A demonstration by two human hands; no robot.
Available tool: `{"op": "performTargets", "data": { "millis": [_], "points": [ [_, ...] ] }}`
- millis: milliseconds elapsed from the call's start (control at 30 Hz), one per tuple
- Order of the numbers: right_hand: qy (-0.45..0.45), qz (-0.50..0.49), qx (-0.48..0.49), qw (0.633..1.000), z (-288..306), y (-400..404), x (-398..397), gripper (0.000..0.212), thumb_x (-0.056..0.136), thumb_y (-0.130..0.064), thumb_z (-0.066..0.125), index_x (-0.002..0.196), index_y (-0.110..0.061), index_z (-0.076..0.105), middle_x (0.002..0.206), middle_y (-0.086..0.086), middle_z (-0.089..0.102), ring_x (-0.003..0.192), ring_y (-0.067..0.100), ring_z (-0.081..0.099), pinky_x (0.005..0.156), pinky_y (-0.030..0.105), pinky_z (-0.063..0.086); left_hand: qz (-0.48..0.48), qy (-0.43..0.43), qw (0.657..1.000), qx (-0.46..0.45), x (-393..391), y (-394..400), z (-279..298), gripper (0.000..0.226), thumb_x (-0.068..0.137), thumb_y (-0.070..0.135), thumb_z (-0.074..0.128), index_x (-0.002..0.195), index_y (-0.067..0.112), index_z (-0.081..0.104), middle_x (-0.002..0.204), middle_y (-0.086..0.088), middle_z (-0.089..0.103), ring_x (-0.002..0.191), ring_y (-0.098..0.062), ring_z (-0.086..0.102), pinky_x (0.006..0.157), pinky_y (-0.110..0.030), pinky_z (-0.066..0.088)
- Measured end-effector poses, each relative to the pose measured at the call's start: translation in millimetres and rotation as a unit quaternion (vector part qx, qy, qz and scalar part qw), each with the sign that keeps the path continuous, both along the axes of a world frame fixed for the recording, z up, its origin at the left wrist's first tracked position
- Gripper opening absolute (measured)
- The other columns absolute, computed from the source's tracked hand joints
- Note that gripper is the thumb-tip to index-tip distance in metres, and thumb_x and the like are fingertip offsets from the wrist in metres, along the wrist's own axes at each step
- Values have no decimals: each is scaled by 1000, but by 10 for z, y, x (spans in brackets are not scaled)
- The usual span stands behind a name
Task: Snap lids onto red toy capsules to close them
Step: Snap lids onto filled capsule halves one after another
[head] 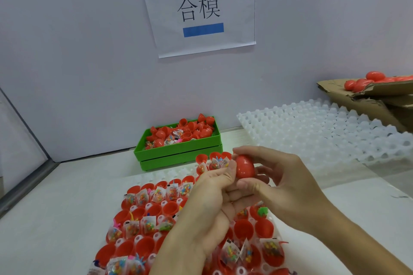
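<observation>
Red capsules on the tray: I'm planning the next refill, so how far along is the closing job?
Done: closed capsules lie piled on the cardboard at far right. In hand: left hand and right hand grip one red capsule, apparently closed. Left: most of it; the white tray below holds many open halves, many with toy packets.

Toy assembly workstation: station sign [199, 8], capsule trays [335, 131], cardboard box [371, 96].

A: Which things are red?
B: The capsule [245, 167], the open halves [146, 246] and the loose shells in the green tray [178, 152].
A: And the sign [201, 9]?
B: White, black characters, blue tape [203, 29].
</observation>
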State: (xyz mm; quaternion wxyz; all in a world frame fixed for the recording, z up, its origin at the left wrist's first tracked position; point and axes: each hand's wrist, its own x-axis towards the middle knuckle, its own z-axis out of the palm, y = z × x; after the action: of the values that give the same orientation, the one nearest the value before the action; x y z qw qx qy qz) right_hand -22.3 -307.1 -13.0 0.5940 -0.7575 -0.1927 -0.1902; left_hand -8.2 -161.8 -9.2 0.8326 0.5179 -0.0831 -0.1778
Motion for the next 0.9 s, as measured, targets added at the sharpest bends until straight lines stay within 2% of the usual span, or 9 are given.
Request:
{"op": "performTargets", "data": {
  "millis": [67,167,233,300,333,467,533,633,900],
  "points": [
    [4,-8,7,1000,-7,3,6,48,75,2,80,110,-29,72,99,-11,74,97,12,70,88,32,57,24,-16,999,43,-8,-27,-3,47,83,36,61,101,-7,71,99,-30,72,87,-34,74,71,-38,61],
    [11,-10,41,999,21,-7,17,41,75,0,80,102,-30,75,95,-5,76,90,15,73,83,30,59,129,-148,961,193,31,-10,-41,43,81,56,68,89,14,77,89,-9,76,84,-26,73,77,-37,60],
    [26,21,91,995,41,-13,18,28,74,-15,78,92,-36,79,91,-2,77,86,15,74,76,23,59,125,-196,957,174,32,27,-34,47,71,60,77,105,29,73,106,6,74,101,-14,71,86,-36,59],
    [72,64,157,983,35,-12,27,22,75,-22,72,94,-29,80,93,4,78,91,20,74,77,22,58,73,-229,957,163,13,32,-35,64,66,54,83,125,36,65,124,15,67,116,-6,64,92,-31,56],
    [102,93,190,972,17,-6,38,23,75,-23,72,97,-22,80,96,10,77,95,24,73,80,26,58,63,-252,948,182,10,26,-39,62,70,47,84,127,35,64,124,16,68,116,-5,63,92,-27,55],
    [186,177,294,921,-28,17,71,25,74,-15,70,95,-3,78,99,23,74,97,31,72,80,26,58,104,-301,929,188,-16,-4,-32,42,70,27,78,111,31,69,94,14,77,96,-4,71,82,-16,54],
    [195,180,304,915,-39,18,73,23,75,-11,68,93,-1,78,98,22,74,98,29,72,79,24,57,119,-310,922,197,-11,-9,-49,36,73,16,77,106,27,71,88,14,77,92,-3,72,79,-15,54],
    [201,168,318,911,-60,38,76,23,74,-9,66,91,-1,78,95,21,75,96,27,73,77,23,57,142,-323,910,218,-17,-32,-56,35,79,-2,74,105,22,74,93,13,77,93,-3,72,80,-15,54],
    [205,157,314,914,-65,33,85,25,70,-10,69,92,-2,79,98,21,74,95,29,73,76,26,58,161,-348,894,233,-55,-55,-30,45,82,-10,69,99,31,75,94,17,76,95,-1,71,81,-14,54]
  ]
}}
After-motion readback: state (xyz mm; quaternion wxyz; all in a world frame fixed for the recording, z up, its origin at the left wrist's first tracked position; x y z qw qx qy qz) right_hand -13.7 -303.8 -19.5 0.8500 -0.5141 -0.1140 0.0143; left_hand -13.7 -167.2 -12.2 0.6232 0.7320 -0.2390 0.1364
